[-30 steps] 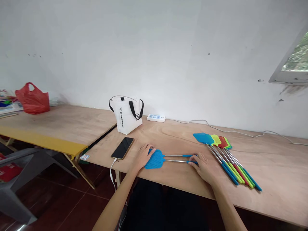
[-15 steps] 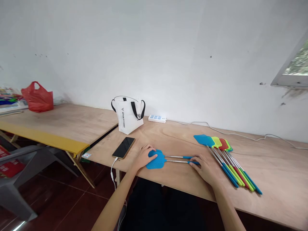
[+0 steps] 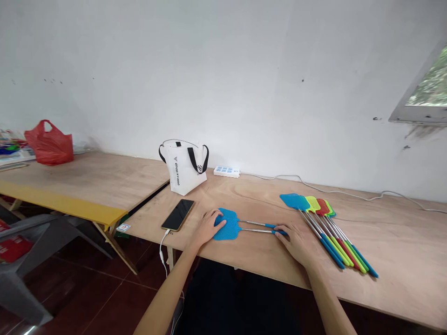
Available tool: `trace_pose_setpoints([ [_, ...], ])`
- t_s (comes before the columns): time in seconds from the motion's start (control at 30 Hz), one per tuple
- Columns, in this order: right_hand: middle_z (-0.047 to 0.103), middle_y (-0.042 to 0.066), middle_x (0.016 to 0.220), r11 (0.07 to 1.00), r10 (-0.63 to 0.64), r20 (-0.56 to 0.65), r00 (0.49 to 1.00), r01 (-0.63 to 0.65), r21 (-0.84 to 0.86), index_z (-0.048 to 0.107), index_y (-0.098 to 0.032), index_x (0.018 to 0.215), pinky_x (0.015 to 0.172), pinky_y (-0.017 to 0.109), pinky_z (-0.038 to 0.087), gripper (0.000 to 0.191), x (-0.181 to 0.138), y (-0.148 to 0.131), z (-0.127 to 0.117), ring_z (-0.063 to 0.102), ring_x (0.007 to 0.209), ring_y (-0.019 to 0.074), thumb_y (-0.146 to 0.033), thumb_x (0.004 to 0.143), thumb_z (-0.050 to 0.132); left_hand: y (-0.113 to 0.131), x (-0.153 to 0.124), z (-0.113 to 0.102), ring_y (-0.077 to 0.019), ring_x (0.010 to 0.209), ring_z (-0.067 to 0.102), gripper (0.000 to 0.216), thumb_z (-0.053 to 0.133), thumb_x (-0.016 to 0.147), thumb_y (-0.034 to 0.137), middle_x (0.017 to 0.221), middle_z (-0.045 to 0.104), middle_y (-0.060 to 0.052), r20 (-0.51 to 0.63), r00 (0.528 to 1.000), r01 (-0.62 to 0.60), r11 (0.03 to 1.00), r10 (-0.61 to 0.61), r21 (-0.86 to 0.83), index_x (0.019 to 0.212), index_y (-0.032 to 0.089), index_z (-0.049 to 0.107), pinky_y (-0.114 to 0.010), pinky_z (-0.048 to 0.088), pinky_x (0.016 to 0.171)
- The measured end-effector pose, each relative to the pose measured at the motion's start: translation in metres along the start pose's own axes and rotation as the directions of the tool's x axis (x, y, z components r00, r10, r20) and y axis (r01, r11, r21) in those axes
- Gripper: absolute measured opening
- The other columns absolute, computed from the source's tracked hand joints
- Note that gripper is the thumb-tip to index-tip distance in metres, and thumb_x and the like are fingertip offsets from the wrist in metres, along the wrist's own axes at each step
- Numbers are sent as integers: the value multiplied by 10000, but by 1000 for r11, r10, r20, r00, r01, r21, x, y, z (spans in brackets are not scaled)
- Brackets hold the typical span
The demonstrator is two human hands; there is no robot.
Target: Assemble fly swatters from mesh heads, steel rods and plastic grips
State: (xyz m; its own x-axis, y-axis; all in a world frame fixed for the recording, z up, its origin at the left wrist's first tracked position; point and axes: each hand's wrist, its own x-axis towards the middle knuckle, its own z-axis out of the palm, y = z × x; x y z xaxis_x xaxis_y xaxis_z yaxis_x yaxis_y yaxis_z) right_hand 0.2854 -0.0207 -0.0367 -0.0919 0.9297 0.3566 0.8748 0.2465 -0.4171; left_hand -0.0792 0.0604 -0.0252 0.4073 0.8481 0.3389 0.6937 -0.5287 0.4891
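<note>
Swatters (image 3: 227,230), the blue pair nearest the phone (image 3: 178,214), now overlap less; left hand (image 3: 206,228) and right hand (image 3: 295,239) touch them, but whether the fingers (image 3: 212,216) grasp, I cannot tell.

Soft light on the wall (image 3: 209,83); floor (image 3: 104,298) dim; edges stretched.

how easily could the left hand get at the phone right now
Yes, fairly easily, it seems: the phone lies close to the left hand, with tabletop showing between them and nothing seen in the way. The hand rests on the blue swatter heads, so would likely need lifting first.
</note>
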Motion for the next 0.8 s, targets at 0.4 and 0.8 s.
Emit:
trace_pose_setpoints([
  [0.4, 708, 46, 1165, 998, 49, -36, 998, -50, -42, 676, -287, 1082, 996, 443, 492, 280, -3, -21, -11, 646, 1122, 262, -443, 986, 464, -7, 0, 5, -274, 1335, 514, 403, 422, 1028, 487, 1441, 550, -83, 7, 1000, 7, 999, -7, 50, 1308, 256, 599, -461, 391, 1149],
  [0.8, 663, 64, 1244, 995, 36, 29, 999, -33, -89, 640, -274, 1196, 1036, 442, 464, 306, -5, -11, -10, 614, 1188, 260, -352, 967, 453, -5, 1, 5, -262, 1337, 515, 403, 381, 1044, 461, 1445, 567, -85, 6, 1000, 18, 998, -19, 63, 1336, 250, 563, -450, 383, 1153],
])
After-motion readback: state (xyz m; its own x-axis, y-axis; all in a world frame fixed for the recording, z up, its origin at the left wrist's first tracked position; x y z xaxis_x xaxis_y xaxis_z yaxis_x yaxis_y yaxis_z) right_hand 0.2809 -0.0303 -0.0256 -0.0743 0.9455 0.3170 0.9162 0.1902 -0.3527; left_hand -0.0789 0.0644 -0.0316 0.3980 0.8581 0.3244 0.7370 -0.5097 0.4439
